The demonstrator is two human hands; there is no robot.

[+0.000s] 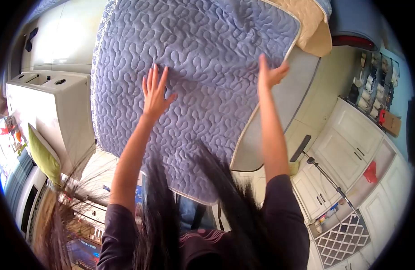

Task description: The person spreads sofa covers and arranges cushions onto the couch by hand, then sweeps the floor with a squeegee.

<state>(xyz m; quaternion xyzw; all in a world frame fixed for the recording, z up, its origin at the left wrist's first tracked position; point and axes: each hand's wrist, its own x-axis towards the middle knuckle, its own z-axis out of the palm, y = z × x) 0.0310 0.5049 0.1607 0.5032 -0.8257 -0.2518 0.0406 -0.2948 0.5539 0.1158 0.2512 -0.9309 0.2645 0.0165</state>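
Note:
A blue-grey quilted mat (189, 108) with a light edging is spread before me, its stitching in wavy loops. My left hand (156, 92) is open on or just over its middle, fingers spread and pointing away from me. At the mat's right edge is my right hand (269, 77), fingers stretched out and thumb apart; I cannot tell whether it touches the cloth. Beneath that edge shows a pale grey flat surface (254, 141). Cloth at the top right is rumpled, and a beige quilted piece (313, 27) shows beyond it.
At left stands a white cabinet (54, 101), with a green cushion (43, 153) nearby. On the right are white cupboards (347, 135), a shoe rack (374, 85) and a black pole (326, 175) with a flat head. A dark rounded object (356, 27) stands at the upper right.

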